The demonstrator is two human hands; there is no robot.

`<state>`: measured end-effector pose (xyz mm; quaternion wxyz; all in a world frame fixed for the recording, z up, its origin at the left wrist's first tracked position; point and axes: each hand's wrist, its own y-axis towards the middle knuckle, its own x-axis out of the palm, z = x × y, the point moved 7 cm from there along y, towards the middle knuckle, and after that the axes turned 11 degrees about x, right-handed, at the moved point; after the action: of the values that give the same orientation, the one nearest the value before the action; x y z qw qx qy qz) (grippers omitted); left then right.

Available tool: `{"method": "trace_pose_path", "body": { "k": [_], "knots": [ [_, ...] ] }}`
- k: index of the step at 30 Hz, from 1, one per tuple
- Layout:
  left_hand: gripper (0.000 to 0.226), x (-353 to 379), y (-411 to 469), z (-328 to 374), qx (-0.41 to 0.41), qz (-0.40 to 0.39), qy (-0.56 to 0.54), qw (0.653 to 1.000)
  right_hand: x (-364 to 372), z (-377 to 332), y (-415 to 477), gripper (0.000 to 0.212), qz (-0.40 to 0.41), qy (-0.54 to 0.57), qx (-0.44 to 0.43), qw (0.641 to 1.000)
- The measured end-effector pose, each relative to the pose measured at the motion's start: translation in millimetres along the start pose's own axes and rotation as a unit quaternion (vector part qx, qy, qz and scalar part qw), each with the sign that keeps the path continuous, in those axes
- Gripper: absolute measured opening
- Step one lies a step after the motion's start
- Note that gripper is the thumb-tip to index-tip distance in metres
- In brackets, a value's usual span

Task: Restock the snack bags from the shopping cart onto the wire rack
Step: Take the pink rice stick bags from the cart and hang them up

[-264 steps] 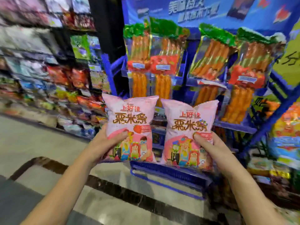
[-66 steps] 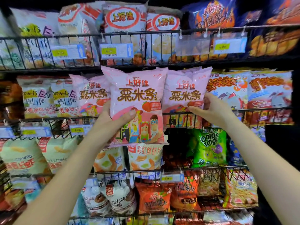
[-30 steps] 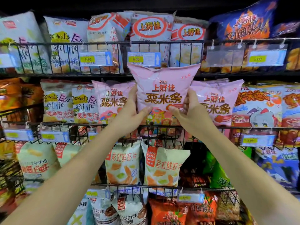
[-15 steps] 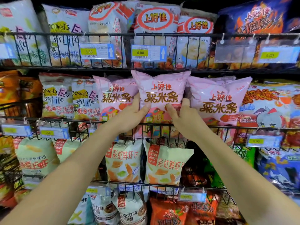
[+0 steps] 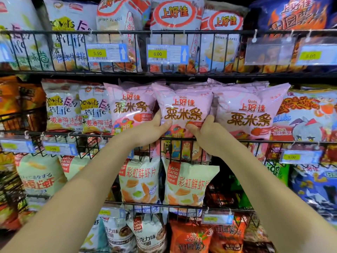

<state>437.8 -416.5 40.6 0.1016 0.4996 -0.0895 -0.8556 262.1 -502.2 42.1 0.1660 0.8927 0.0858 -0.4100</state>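
Note:
A pink snack bag point(image 5: 183, 106) stands upright in the middle tier of the black wire rack point(image 5: 237, 141), behind its front rail. My left hand point(image 5: 149, 131) grips the bag's lower left side and my right hand point(image 5: 204, 135) grips its lower right side. Two more pink bags of the same kind flank it: one on the left point(image 5: 130, 105) and one on the right point(image 5: 248, 110). The middle bag's bottom is hidden behind my hands and the rail. The shopping cart is out of view.
White shrimp-flake bags point(image 5: 175, 17) fill the tier above, behind price tags point(image 5: 166, 54). Pale green crisp bags point(image 5: 186, 181) hang in the tier below, orange bags point(image 5: 191, 236) lower still. White bags point(image 5: 63, 106) and a blue-orange bag point(image 5: 308, 114) flank the pink row.
Both hands have lowered the middle pink bag down behind the rail, between the other two pink bags. The view has moved closer to the rack.

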Motion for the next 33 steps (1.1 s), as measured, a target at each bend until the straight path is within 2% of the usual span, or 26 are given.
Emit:
{"method": "trace_pose_path", "body": {
  "k": [3, 6, 8, 10, 13, 16, 19, 24, 28, 33],
  "knots": [
    [0.071, 1.1, -8.6, 10.9, 0.006, 0.021, 0.000, 1.000, -0.6, -1.3, -2.4, 0.068, -0.020, 0.014, 0.001, 1.000],
    [0.071, 1.1, -18.8, 17.3, 0.033, 0.112, 0.047, 0.992, 0.8, -0.2, -9.0, 0.065, -0.026, 0.012, -0.007, 1.000],
    [0.064, -3.0, -27.8, 23.6, 0.058, 0.171, 0.043, 0.983, -1.6, 0.2, -14.4, 0.058, -0.024, 0.016, -0.036, 0.999],
    [0.065, -6.9, -34.2, 30.2, 0.080, 0.186, 0.054, 0.978, -7.9, 2.3, -20.3, 0.046, -0.013, 0.027, -0.072, 0.997],
    [0.074, -11.0, -51.3, 44.1, 0.057, 0.184, 0.158, 0.969, -16.5, 5.0, -34.7, 0.046, -0.014, -0.013, -0.123, 0.992],
    [0.066, -14.2, -69.1, 69.0, 0.076, 0.216, 0.248, 0.941, -29.9, 7.9, -58.3, 0.053, 0.005, -0.072, -0.165, 0.984],
    [0.059, -0.7, -73.5, 99.7, 0.127, 0.181, 0.265, 0.939, -48.6, 15.8, -87.8, 0.067, 0.048, -0.152, -0.183, 0.970],
    [0.063, 57.5, -66.9, 135.8, 0.177, 0.097, 0.308, 0.930, -75.9, 62.7, -131.4, 0.069, 0.144, -0.251, -0.172, 0.942],
    [0.071, 132.3, -61.7, 167.4, 0.242, 0.016, 0.282, 0.928, -89.0, 126.6, -165.8, 0.071, 0.172, -0.320, -0.077, 0.928],
    [0.072, 224.5, -70.5, 230.3, 0.333, -0.022, 0.216, 0.918, -124.8, 218.0, -231.3, 0.071, 0.183, -0.347, 0.043, 0.919]
  ]
}}
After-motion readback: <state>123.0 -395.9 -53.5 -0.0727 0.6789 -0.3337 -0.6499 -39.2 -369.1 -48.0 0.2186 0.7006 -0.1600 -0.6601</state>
